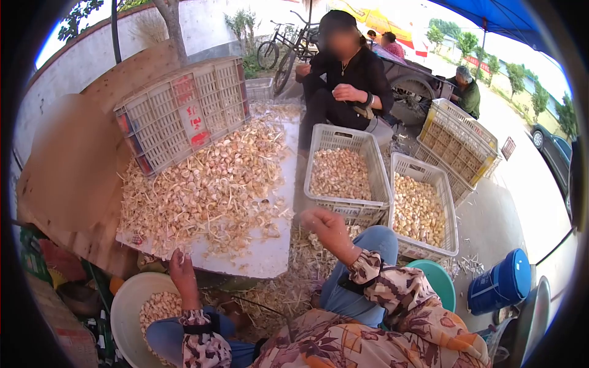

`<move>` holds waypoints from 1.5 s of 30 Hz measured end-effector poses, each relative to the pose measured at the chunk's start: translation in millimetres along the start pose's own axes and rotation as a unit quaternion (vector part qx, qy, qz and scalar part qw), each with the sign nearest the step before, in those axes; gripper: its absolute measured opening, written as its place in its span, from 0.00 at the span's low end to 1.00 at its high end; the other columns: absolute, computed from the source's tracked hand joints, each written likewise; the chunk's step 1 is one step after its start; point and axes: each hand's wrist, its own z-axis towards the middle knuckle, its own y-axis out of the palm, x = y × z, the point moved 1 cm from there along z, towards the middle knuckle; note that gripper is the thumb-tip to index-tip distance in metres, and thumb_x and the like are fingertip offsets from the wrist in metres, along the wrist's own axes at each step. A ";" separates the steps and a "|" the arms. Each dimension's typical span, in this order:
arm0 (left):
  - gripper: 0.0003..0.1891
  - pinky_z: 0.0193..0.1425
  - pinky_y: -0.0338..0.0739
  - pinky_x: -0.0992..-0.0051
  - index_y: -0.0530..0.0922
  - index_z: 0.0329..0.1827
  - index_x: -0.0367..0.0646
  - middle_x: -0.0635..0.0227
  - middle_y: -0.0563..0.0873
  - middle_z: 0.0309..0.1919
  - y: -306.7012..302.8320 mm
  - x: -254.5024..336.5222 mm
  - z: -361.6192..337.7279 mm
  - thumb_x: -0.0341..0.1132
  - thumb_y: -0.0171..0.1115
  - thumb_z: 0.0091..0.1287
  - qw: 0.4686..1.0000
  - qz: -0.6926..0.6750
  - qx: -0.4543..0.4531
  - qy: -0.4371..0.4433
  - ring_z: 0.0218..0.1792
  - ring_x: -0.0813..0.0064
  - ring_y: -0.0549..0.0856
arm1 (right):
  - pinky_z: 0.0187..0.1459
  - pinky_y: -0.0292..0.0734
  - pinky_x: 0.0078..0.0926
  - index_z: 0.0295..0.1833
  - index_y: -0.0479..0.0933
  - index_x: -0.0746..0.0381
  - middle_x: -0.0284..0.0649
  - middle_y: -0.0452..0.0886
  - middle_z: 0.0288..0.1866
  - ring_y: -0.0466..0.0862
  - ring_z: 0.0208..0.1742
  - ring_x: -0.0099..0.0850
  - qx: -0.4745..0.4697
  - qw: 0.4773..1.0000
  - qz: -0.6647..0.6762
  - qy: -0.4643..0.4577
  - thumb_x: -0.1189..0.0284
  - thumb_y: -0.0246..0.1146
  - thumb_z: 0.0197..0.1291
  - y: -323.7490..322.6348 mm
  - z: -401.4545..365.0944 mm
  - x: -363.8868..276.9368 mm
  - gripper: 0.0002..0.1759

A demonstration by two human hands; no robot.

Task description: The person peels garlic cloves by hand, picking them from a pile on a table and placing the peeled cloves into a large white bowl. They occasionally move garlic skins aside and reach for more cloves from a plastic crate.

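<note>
A big heap of garlic cloves, skins and dry stems covers a white board. At the board's near left edge is my left hand, fingers pressed together beside the heap; what they hold, if anything, is too small to name. My right hand is raised over the right side of the board, near the crates, its fingers curled and slightly blurred; nothing can be made out in it. Below my left hand stands a pale basin with cloves in it.
Two crates of cloves stand ahead right. A co-worker in black sits beyond them. An empty crate leans on the heap. A green basin and blue bucket are at the right.
</note>
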 end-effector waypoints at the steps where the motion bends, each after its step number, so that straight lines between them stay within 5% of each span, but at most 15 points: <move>1: 0.21 0.58 0.71 0.71 0.70 0.61 0.34 0.54 0.75 0.55 0.1 -3.8 4.3 0.31 0.57 0.67 0.999 0.003 0.029 0.016 0.54 0.66 0.77 | 0.37 0.73 0.18 0.43 0.80 0.67 0.32 0.81 0.31 0.77 0.33 0.18 0.011 1.000 0.012 0.005 0.70 0.57 0.65 0.4 1.4 -1.1 0.11; 3: 0.22 0.58 0.71 0.70 0.68 0.62 0.32 0.51 0.73 0.57 -3.3 -16.2 16.9 0.31 0.56 0.67 0.993 0.078 0.075 0.055 0.57 0.64 0.74 | 0.37 0.74 0.20 0.42 0.80 0.67 0.34 0.81 0.30 0.78 0.32 0.20 0.030 0.999 0.013 0.015 0.69 0.58 0.64 1.1 9.2 0.0 0.11; 6: 0.26 0.66 0.61 0.59 0.66 0.62 0.31 0.43 0.71 0.58 -3.8 -7.9 29.8 0.37 0.59 0.65 0.972 0.176 0.130 0.088 0.59 0.47 0.69 | 0.33 0.70 0.15 0.43 0.81 0.65 0.30 0.81 0.30 0.76 0.30 0.17 0.000 0.998 0.045 0.050 0.68 0.57 0.65 1.8 33.5 -3.5 0.12; 12: 0.35 0.68 0.57 0.54 0.62 0.66 0.33 0.32 0.64 0.61 36.3 -57.5 85.7 0.47 0.61 0.62 0.950 0.294 0.084 0.067 0.64 0.40 0.63 | 0.31 0.70 0.16 0.44 0.81 0.66 0.33 0.81 0.31 0.77 0.30 0.18 -0.020 0.992 0.048 0.112 0.66 0.58 0.64 15.1 99.0 29.7 0.14; 18: 0.27 0.62 0.63 0.52 0.72 0.58 0.37 0.41 0.70 0.58 79.3 2.7 72.9 0.43 0.62 0.58 0.969 0.215 -0.028 0.121 0.56 0.40 0.68 | 0.31 0.71 0.17 0.46 0.80 0.65 0.34 0.82 0.32 0.78 0.32 0.19 -0.045 0.983 0.035 0.177 0.64 0.59 0.62 32.6 120.3 49.9 0.16; 20: 0.18 0.58 0.65 0.54 0.79 0.49 0.41 0.46 0.72 0.54 77.8 29.1 73.5 0.40 0.62 0.57 0.917 0.351 0.035 0.188 0.54 0.44 0.70 | 0.31 0.70 0.16 0.46 0.80 0.65 0.33 0.82 0.32 0.78 0.32 0.19 -0.063 0.984 0.053 0.155 0.65 0.59 0.62 31.7 119.8 47.0 0.15; 21: 0.10 0.50 0.71 0.57 0.82 0.38 0.43 0.49 0.77 0.46 78.7 35.8 81.9 0.36 0.62 0.56 0.913 0.313 0.100 0.240 0.49 0.50 0.76 | 0.31 0.70 0.15 0.46 0.81 0.65 0.32 0.82 0.31 0.77 0.31 0.17 -0.071 0.984 0.055 0.153 0.65 0.60 0.62 30.6 119.4 46.7 0.15; 25: 0.06 0.41 0.74 0.58 0.80 0.34 0.43 0.52 0.81 0.36 103.0 23.2 130.4 0.33 0.60 0.55 0.941 0.291 -0.009 0.173 0.40 0.53 0.80 | 0.29 0.69 0.13 0.43 0.82 0.63 0.31 0.82 0.29 0.76 0.27 0.15 -0.069 0.986 0.026 0.147 0.65 0.60 0.62 32.0 116.6 45.3 0.13; 30: 0.05 0.36 0.74 0.57 0.79 0.30 0.42 0.55 0.82 0.26 122.0 13.2 145.4 0.32 0.57 0.55 0.890 0.402 -0.059 0.208 0.33 0.51 0.82 | 0.29 0.69 0.13 0.43 0.82 0.63 0.31 0.82 0.28 0.77 0.28 0.15 -0.075 0.990 0.004 0.115 0.66 0.60 0.63 37.5 118.3 40.8 0.13; 32: 0.06 0.36 0.74 0.56 0.80 0.31 0.43 0.53 0.82 0.26 115.3 18.7 139.6 0.31 0.56 0.54 0.910 0.355 -0.060 0.205 0.33 0.49 0.81 | 0.29 0.70 0.13 0.43 0.82 0.63 0.31 0.82 0.28 0.77 0.28 0.15 -0.079 0.989 0.014 0.127 0.66 0.59 0.63 39.2 116.1 40.7 0.13; 35: 0.07 0.33 0.76 0.64 0.81 0.36 0.43 0.58 0.84 0.27 102.1 35.0 126.6 0.30 0.60 0.55 0.914 0.310 -0.018 0.261 0.30 0.60 0.83 | 0.29 0.70 0.14 0.43 0.82 0.64 0.31 0.82 0.29 0.77 0.28 0.16 -0.079 0.989 0.011 0.126 0.65 0.60 0.63 40.3 114.5 37.0 0.13; 37: 0.10 0.35 0.77 0.76 0.81 0.42 0.42 0.69 0.83 0.28 88.7 49.4 117.6 0.29 0.65 0.57 0.996 0.032 -0.056 0.065 0.31 0.76 0.83 | 0.29 0.70 0.14 0.43 0.82 0.64 0.32 0.82 0.29 0.77 0.28 0.16 -0.077 0.989 0.014 0.122 0.65 0.60 0.63 41.4 114.3 34.4 0.13; 40: 0.14 0.41 0.75 0.81 0.78 0.49 0.39 0.72 0.82 0.36 67.2 79.1 81.7 0.27 0.64 0.59 0.987 -0.097 -0.124 0.010 0.40 0.82 0.80 | 0.29 0.70 0.14 0.42 0.82 0.64 0.31 0.82 0.28 0.77 0.28 0.16 -0.080 0.987 0.023 0.134 0.65 0.60 0.62 41.2 109.0 33.7 0.13; 43: 0.13 0.47 0.79 0.79 0.79 0.45 0.39 0.66 0.78 0.45 39.4 168.1 7.6 0.18 0.62 0.58 0.951 -0.233 -0.134 0.153 0.41 0.78 0.81 | 0.30 0.70 0.14 0.42 0.82 0.64 0.31 0.81 0.28 0.76 0.29 0.16 -0.096 0.987 0.007 0.130 0.65 0.59 0.62 39.0 101.8 32.9 0.14; 45: 0.13 0.38 0.80 0.79 0.81 0.43 0.37 0.58 0.78 0.40 6.1 234.2 -46.0 0.19 0.64 0.54 0.911 -0.203 -0.183 0.310 0.37 0.73 0.83 | 0.30 0.70 0.15 0.42 0.82 0.64 0.31 0.81 0.28 0.76 0.29 0.17 -0.094 0.985 0.019 0.140 0.65 0.59 0.62 38.4 99.6 39.2 0.14</move>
